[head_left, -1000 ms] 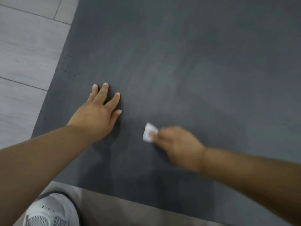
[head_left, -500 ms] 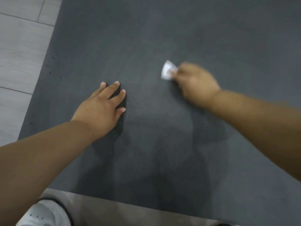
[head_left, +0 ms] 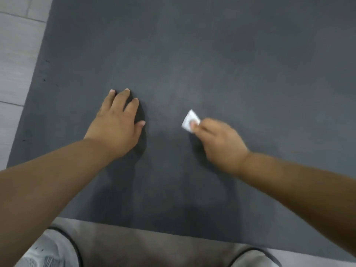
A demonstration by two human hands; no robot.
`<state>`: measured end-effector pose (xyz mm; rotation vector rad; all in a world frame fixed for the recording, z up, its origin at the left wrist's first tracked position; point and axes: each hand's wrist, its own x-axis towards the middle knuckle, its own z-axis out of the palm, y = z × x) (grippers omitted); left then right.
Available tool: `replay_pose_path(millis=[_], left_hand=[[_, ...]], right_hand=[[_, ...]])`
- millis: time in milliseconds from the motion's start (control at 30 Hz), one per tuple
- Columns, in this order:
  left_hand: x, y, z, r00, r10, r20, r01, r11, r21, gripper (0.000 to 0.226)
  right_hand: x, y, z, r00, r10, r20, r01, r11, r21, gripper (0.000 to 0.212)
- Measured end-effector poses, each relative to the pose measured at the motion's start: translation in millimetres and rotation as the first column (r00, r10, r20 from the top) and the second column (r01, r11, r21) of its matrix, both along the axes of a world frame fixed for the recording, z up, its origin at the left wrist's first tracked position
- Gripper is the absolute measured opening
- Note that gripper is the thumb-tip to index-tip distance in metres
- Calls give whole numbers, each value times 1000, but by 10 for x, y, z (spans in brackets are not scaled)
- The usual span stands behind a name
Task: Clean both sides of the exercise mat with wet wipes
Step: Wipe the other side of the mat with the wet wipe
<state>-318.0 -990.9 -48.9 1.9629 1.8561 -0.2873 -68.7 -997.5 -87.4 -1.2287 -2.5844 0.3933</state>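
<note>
1. Pale grey wood-grain floor tiling is showing down the left side and again as a shaded strip along the near edge.
2. Dark grey flat exercise mat is lying on that floor and filling most of the view. Its left edge is running diagonally, and its near edge is crossing just beyond the shoe.
3. Left hand is resting palm down on the mat, left of centre. Its fingers are lying straight, slightly spread and pointing far, with the thumb sticking out to the right. It is holding nothing.
4. Right hand is sitting right of centre, near the left hand but apart from it. It is motion-blurred, fingers curled, pinching a small white folded wet wipe at the fingertips.
5. Wet wipe is poking out far-left of those fingertips, down against the mat surface, between the two hands. Can't tell how much of it is sitting under the fingers.
6. Both bare forearms are coming in from the near corners, left one and right one.
7. White mesh shoe with a dark rim is standing on the floor strip at the near left corner.
8. Few small dark specks are sitting on the mat close to its left edge.
</note>
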Motion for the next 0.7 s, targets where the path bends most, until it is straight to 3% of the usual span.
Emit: replay_pose_path(millis=[67,167,233,333,433,533,567,633,700], left_hand=[[92,-39,8,997,-61,54,59,998,30,58],[242,-95,-12,979,-197,61,195,980,30,56],[294,-101,-26,978,-207,38,206,978,22,55],[324,-92,-31,984,-177,23,176,984,14,55],[366,-61,-1,992,-123,37,123,992,10,54],[436,-41,20,989,-124,86,120,992,50,52],[465,-40,10,984,-150,93,144,987,66,52],[529,-39,-16,975,-198,100,191,979,70,54],[580,-43,-38,973,-223,63,222,975,26,57]], right_hand=[[-12,-571,35,974,225,-3,-224,970,-90,36],[58,-1174,68,846,522,103,-498,845,-195,39],[119,-1186,70,791,600,119,-577,797,-181,37],[221,-713,31,819,573,35,-569,818,-77,48],[366,25,31,925,380,6,-380,925,8,49],[685,812,49,994,-89,65,81,989,121,40],[847,1051,72,947,-303,107,290,949,126,38],[1157,1387,146,731,-639,239,649,759,45,33],[1287,1514,157,605,-750,267,776,630,9,31]])
